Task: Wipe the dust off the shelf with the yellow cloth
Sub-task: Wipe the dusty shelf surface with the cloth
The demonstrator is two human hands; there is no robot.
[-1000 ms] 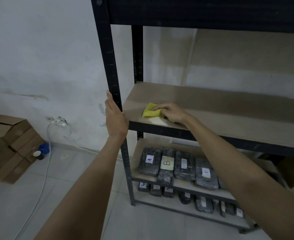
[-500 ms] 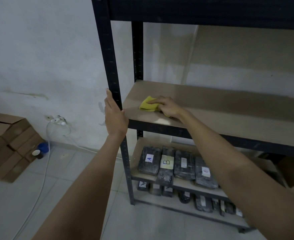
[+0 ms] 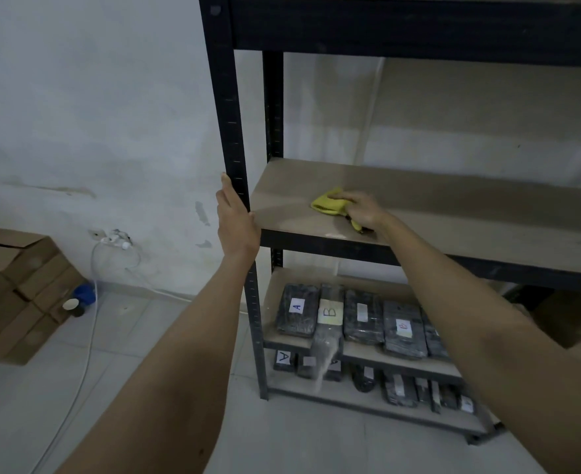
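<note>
The yellow cloth (image 3: 326, 204) lies bunched on the middle shelf board (image 3: 453, 206), near its left end. My right hand (image 3: 362, 211) lies on top of the cloth with the fingers curved over it, and a yellow strip sticks out under my wrist near the front edge. My left hand (image 3: 236, 222) rests against the black front post (image 3: 232, 131) at the shelf's left corner. Its fingers point straight up along the post.
A dark upper shelf (image 3: 419, 29) hangs overhead. Wrapped dark packages labelled A and B (image 3: 311, 309) fill the lower shelves. At the left are stacked cardboard boxes (image 3: 12, 285). A white cable (image 3: 89, 330) trails across the floor from a wall socket, past a blue object (image 3: 85, 293).
My right hand has slid the cloth back from the front edge and a little to the right along the board. My left hand stays on the post.
</note>
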